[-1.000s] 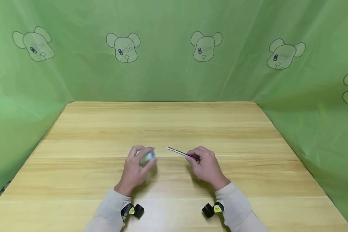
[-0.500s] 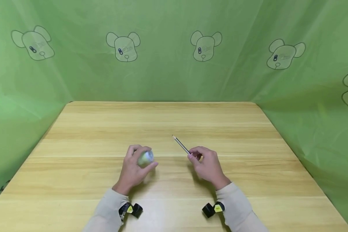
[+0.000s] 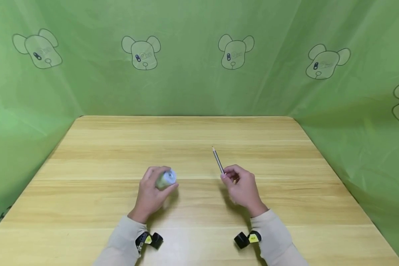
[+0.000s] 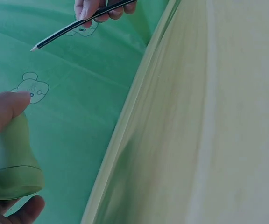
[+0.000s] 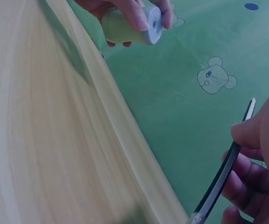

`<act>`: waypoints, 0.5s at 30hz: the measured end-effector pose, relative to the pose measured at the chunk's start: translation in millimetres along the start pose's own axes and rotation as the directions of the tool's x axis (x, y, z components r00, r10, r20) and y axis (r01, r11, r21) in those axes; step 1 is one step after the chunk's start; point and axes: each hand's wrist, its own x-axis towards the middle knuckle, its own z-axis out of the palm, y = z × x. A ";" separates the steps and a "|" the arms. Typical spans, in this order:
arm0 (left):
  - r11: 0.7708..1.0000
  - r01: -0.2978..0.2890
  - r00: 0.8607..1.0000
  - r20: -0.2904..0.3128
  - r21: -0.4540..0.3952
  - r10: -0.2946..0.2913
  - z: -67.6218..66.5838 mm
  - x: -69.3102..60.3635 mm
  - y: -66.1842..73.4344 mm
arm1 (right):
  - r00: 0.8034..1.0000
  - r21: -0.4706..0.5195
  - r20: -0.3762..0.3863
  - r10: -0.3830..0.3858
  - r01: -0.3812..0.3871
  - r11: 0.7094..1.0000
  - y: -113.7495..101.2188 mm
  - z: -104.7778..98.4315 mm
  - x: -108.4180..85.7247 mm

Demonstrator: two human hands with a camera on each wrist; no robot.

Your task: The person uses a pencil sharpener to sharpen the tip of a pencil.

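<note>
My left hand (image 3: pixel 151 194) holds a small pale-green barrel-shaped pencil sharpener (image 3: pixel 165 178), raised over the table. Its whitish-blue end, with a small hole in the middle, faces right. In the left wrist view the rounded green base of the sharpener (image 4: pixel 17 158) shows below the thumb. Some way to the right, my right hand (image 3: pixel 244 188) pinches a dark-and-white striped pencil (image 3: pixel 218 160) between thumb and fingers. The sharpened tip points up and away, slightly left. Pencil and sharpener are well apart; the right wrist view shows the sharpener (image 5: pixel 125 27) beyond the gap.
A light wood table (image 3: pixel 192 140) lies under both hands. Green cloth (image 3: pixel 192 88) printed with bear heads hangs behind it and along both sides. A black camera (image 3: pixel 149 240) sits on the left wrist, another camera (image 3: pixel 247 239) on the right.
My right hand has moved slightly right, and the pencil has swung from pointing left to pointing mostly away. The sharpener has turned in my left hand, so its holed end shows more.
</note>
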 end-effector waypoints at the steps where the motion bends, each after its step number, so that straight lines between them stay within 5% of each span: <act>1: 1.000 0.005 1.000 0.002 0.000 -0.005 -0.1 -0.1 0.1 | 1.000 0.005 -0.011 0.006 -0.006 1.000 0.9 -0.7 -0.1; 15: 0.986 0.162 0.986 0.043 0.030 -0.163 -3.7 -0.1 2.9 | 0.975 0.025 -0.119 0.186 -0.184 0.983 8.6 -8.7 1.3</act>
